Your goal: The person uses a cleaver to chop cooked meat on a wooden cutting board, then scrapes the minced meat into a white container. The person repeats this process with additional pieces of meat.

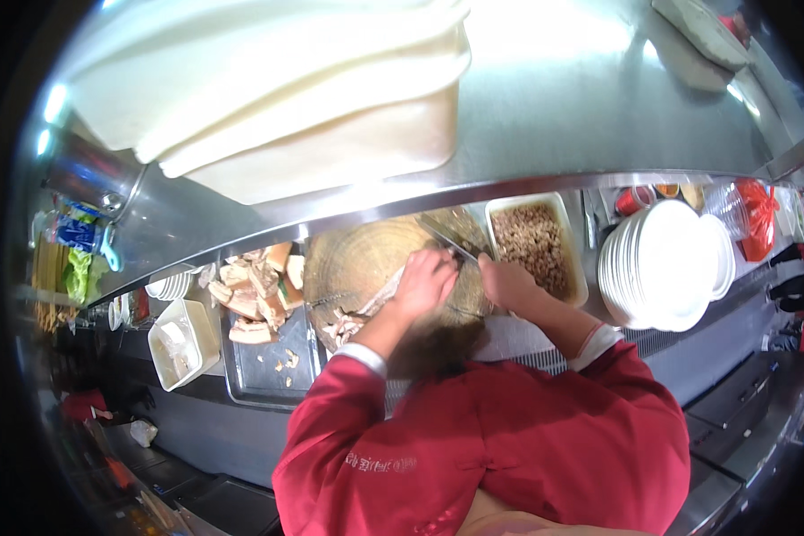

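Observation:
My right hand (509,285) grips the handle of a cleaver (447,236), whose blade points up and to the left over a round wooden chopping block (358,251). My left hand (427,285) lies just left of the blade and holds down a long pale strip of meat (385,295) on the block. The far end of the strip is hidden under my fingers. A few pale meat scraps (343,327) lie at the block's left side. Just right of the block, a white rectangular tub (581,285) holds finely chopped brown meat (529,244).
Left of the block, a metal tray (268,375) carries chunks of cooked pork (258,285). A plastic container (208,335) stands beyond it. Stacked white plates (670,268) and a red plastic bag (758,221) are at right. A steel shelf (543,127) with large white tubs (348,147) overhangs the far side.

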`<control>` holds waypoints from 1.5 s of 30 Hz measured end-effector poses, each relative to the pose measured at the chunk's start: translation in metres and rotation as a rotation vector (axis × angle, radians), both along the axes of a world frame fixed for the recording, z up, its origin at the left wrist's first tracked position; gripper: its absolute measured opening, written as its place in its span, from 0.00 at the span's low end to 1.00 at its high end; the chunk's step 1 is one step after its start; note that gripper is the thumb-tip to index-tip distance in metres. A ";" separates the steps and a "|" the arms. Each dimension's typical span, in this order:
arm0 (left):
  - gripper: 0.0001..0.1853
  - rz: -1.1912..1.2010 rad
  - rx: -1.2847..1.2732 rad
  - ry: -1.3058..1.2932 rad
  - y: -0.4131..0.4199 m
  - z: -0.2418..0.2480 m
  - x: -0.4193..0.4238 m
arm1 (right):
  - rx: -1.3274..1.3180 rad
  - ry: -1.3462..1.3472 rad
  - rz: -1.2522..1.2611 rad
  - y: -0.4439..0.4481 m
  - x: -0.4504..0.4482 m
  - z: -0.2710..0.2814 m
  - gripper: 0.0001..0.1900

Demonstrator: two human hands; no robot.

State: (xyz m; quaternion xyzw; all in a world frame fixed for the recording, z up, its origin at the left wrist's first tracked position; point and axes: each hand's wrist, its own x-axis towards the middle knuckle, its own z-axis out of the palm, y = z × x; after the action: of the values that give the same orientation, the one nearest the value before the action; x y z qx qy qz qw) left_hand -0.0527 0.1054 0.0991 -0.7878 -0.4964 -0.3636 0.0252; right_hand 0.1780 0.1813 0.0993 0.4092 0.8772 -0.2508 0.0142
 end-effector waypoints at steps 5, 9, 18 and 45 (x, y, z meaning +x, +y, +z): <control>0.12 -0.088 0.432 0.108 -0.041 0.178 -0.034 | -0.024 0.004 -0.009 -0.002 -0.003 0.002 0.10; 0.11 0.163 0.564 0.129 -0.005 0.295 -0.034 | -0.026 0.000 -0.013 -0.002 -0.002 0.002 0.10; 0.14 0.150 0.616 0.196 0.019 0.306 -0.034 | -0.061 0.012 0.058 0.009 0.004 -0.018 0.12; 0.06 0.041 -0.194 -0.017 0.016 -0.087 -0.008 | 0.020 -0.051 -0.040 0.009 0.006 0.006 0.09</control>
State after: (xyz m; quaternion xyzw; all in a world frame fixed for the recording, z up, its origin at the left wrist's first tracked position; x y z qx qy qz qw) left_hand -0.0610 0.1218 0.0117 -0.7733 -0.5453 -0.3199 -0.0479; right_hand 0.1843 0.1903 0.1054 0.4329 0.8707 -0.2316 0.0275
